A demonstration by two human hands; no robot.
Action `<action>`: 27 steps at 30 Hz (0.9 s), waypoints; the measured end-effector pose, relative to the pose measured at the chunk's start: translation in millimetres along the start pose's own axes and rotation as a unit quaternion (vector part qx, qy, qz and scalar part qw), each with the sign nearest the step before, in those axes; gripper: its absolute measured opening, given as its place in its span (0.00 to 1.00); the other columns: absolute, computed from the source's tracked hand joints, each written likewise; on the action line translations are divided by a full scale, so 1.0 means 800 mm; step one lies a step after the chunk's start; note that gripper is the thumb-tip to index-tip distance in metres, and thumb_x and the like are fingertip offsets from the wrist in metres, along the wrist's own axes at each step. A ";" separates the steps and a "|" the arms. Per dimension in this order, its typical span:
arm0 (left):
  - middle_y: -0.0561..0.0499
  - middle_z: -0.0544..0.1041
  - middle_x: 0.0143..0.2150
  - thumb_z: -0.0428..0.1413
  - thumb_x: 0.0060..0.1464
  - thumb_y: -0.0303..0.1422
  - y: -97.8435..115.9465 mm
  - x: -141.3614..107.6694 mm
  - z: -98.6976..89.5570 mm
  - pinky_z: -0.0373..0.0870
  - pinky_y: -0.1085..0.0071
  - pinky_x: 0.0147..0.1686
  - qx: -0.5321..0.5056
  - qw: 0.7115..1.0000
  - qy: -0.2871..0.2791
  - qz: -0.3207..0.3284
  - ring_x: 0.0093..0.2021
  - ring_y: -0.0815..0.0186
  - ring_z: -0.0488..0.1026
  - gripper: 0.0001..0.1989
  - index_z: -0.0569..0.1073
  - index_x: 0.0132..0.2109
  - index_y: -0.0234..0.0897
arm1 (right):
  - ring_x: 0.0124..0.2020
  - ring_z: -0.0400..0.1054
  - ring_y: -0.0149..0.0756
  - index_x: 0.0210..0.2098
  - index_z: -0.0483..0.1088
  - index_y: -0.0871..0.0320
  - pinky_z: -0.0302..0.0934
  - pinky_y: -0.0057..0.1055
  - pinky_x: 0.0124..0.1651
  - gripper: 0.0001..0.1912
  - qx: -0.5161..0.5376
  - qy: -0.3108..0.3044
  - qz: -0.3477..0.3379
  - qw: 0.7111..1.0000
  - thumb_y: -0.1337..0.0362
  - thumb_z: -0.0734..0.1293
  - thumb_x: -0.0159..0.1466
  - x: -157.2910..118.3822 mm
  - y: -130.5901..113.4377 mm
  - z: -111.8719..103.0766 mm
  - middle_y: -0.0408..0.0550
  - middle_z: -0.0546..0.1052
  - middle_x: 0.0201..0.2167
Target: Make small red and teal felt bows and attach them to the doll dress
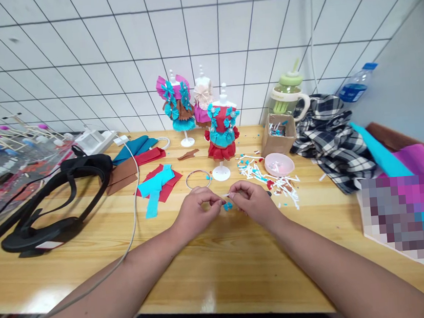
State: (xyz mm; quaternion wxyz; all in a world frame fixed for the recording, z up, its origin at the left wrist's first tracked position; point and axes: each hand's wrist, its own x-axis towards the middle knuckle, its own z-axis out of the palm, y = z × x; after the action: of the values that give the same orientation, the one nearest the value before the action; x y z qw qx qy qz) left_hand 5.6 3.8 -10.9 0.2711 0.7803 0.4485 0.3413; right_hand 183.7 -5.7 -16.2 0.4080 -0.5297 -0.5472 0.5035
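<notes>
Near the middle of the wooden table (205,257), my left hand (202,206) is closed, thumb and forefinger pinched together; what they hold is too small to name. My right hand (250,200) is also pinched, with a tiny white piece (225,195) at its fingertips. Between the two hands lies a small blue paper piece (228,206). Just beyond them stands a small dress form in a red and blue paper dress (225,128). A thin metal ring (198,178) lies behind my left hand.
Two more dressed forms (178,100) stand behind. Blue and red crepe strips (157,185) and a black headset (57,205) lie left. White scraps (285,187), a pink bowl (279,165), a cardboard box (278,134) and plaid cloth (327,130) are right. A cable (134,224) crosses my left forearm.
</notes>
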 end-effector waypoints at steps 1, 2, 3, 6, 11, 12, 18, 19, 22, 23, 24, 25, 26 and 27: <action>0.51 0.78 0.29 0.56 0.52 0.30 0.000 0.000 0.000 0.66 0.67 0.38 0.001 1.000 -0.002 0.002 0.33 0.65 0.72 0.07 0.79 0.31 0.39 | 0.16 0.54 0.26 0.29 0.68 0.56 0.48 0.23 0.19 0.05 -0.019 0.012 -0.016 1.000 0.61 0.65 0.55 0.000 0.001 0.000 0.36 0.64 0.15; 0.51 0.79 0.29 0.56 0.53 0.32 -0.001 0.000 0.000 0.66 0.67 0.38 0.003 1.000 -0.005 0.005 0.33 0.65 0.72 0.07 0.80 0.33 0.39 | 0.16 0.54 0.26 0.29 0.69 0.57 0.48 0.23 0.19 0.05 -0.040 0.026 -0.037 0.998 0.62 0.66 0.55 -0.001 0.002 0.001 0.37 0.65 0.17; 0.50 0.79 0.30 0.56 0.54 0.33 -0.001 0.000 0.000 0.66 0.67 0.38 0.005 1.000 -0.007 0.009 0.33 0.65 0.72 0.07 0.80 0.34 0.40 | 0.17 0.56 0.26 0.29 0.70 0.57 0.50 0.24 0.20 0.04 -0.061 0.039 -0.062 0.995 0.62 0.66 0.55 -0.002 0.002 0.002 0.38 0.67 0.19; 0.50 0.78 0.30 0.57 0.54 0.34 -0.003 0.000 0.001 0.66 0.67 0.38 0.012 1.000 -0.003 0.024 0.34 0.65 0.72 0.07 0.80 0.35 0.40 | 0.21 0.61 0.26 0.30 0.73 0.57 0.56 0.25 0.25 0.03 -0.116 0.058 -0.146 0.981 0.65 0.66 0.56 -0.005 0.004 0.004 0.42 0.73 0.28; 0.52 0.78 0.28 0.58 0.54 0.34 -0.008 -0.001 0.002 0.66 0.69 0.36 0.031 0.997 0.032 0.059 0.31 0.67 0.72 0.06 0.79 0.31 0.39 | 0.22 0.62 0.27 0.32 0.75 0.56 0.58 0.27 0.28 0.04 -0.182 0.057 -0.212 0.958 0.66 0.66 0.59 -0.009 0.006 0.005 0.43 0.75 0.30; 0.52 0.78 0.27 0.58 0.53 0.33 -0.008 -0.001 0.002 0.66 0.69 0.36 0.034 0.997 0.038 0.064 0.31 0.67 0.72 0.06 0.79 0.31 0.39 | 0.22 0.63 0.27 0.32 0.75 0.56 0.59 0.27 0.28 0.05 -0.188 0.055 -0.217 0.956 0.67 0.66 0.59 -0.010 0.006 0.005 0.44 0.75 0.30; 0.52 0.77 0.25 0.57 0.49 0.27 -0.003 0.001 0.000 0.67 0.71 0.34 0.041 0.995 0.060 0.061 0.29 0.68 0.72 0.06 0.77 0.27 0.38 | 0.29 0.68 0.30 0.37 0.76 0.54 0.61 0.28 0.34 0.08 -0.216 0.038 -0.266 0.939 0.67 0.64 0.62 -0.015 0.004 0.004 0.44 0.77 0.34; 0.52 0.77 0.25 0.57 0.48 0.26 -0.002 0.001 0.000 0.67 0.71 0.34 0.040 0.996 0.062 0.059 0.29 0.68 0.72 0.06 0.77 0.27 0.37 | 0.31 0.69 0.31 0.38 0.76 0.53 0.62 0.28 0.35 0.09 -0.220 0.037 -0.274 0.936 0.67 0.64 0.63 -0.017 0.004 0.005 0.44 0.77 0.34; 0.53 0.78 0.25 0.55 0.47 0.25 -0.001 0.002 -0.002 0.68 0.71 0.34 0.035 0.996 0.059 0.053 0.29 0.68 0.73 0.07 0.77 0.27 0.38 | 0.35 0.70 0.32 0.39 0.76 0.53 0.62 0.28 0.37 0.09 -0.229 0.037 -0.287 0.930 0.66 0.63 0.64 -0.020 0.003 0.006 0.44 0.77 0.35; 0.53 0.78 0.26 0.55 0.47 0.25 -0.001 0.002 -0.002 0.68 0.71 0.34 0.034 0.996 0.059 0.052 0.29 0.68 0.73 0.08 0.77 0.26 0.38 | 0.35 0.71 0.32 0.39 0.76 0.53 0.62 0.28 0.37 0.09 -0.230 0.039 -0.288 0.929 0.66 0.63 0.64 -0.020 0.003 0.007 0.44 0.77 0.36; 0.53 0.78 0.26 0.55 0.47 0.24 -0.001 0.002 -0.002 0.68 0.71 0.34 0.033 0.996 0.059 0.051 0.29 0.68 0.73 0.08 0.77 0.26 0.38 | 0.35 0.71 0.32 0.39 0.76 0.53 0.63 0.28 0.37 0.09 -0.230 0.040 -0.289 0.928 0.66 0.63 0.64 -0.021 0.003 0.007 0.45 0.77 0.36; 0.52 0.78 0.26 0.54 0.47 0.24 -0.002 0.002 -0.002 0.69 0.71 0.34 0.032 0.996 0.061 0.050 0.29 0.68 0.73 0.08 0.77 0.26 0.38 | 0.35 0.71 0.32 0.39 0.76 0.53 0.63 0.28 0.37 0.09 -0.230 0.041 -0.289 0.928 0.66 0.64 0.64 -0.021 0.002 0.007 0.45 0.77 0.36; 0.52 0.78 0.26 0.54 0.47 0.24 -0.002 0.002 -0.001 0.69 0.71 0.33 0.031 0.996 0.063 0.049 0.29 0.68 0.73 0.08 0.78 0.26 0.38 | 0.35 0.71 0.32 0.39 0.76 0.54 0.63 0.28 0.37 0.09 -0.230 0.043 -0.288 0.929 0.66 0.64 0.64 -0.021 0.002 0.007 0.45 0.77 0.36; 0.52 0.78 0.26 0.55 0.47 0.24 -0.003 0.001 -0.001 0.69 0.71 0.33 0.030 0.996 0.064 0.048 0.29 0.68 0.74 0.08 0.78 0.27 0.38 | 0.35 0.71 0.32 0.38 0.76 0.54 0.63 0.28 0.37 0.08 -0.230 0.044 -0.287 0.929 0.66 0.64 0.64 -0.021 0.002 0.007 0.45 0.77 0.36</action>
State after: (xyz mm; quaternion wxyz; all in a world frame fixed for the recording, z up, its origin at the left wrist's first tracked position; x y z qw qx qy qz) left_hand 4.1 5.9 -11.6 0.2018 0.7849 0.4373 0.3898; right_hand 179.9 -23.2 -16.9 0.4254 -0.4510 -0.7584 0.2012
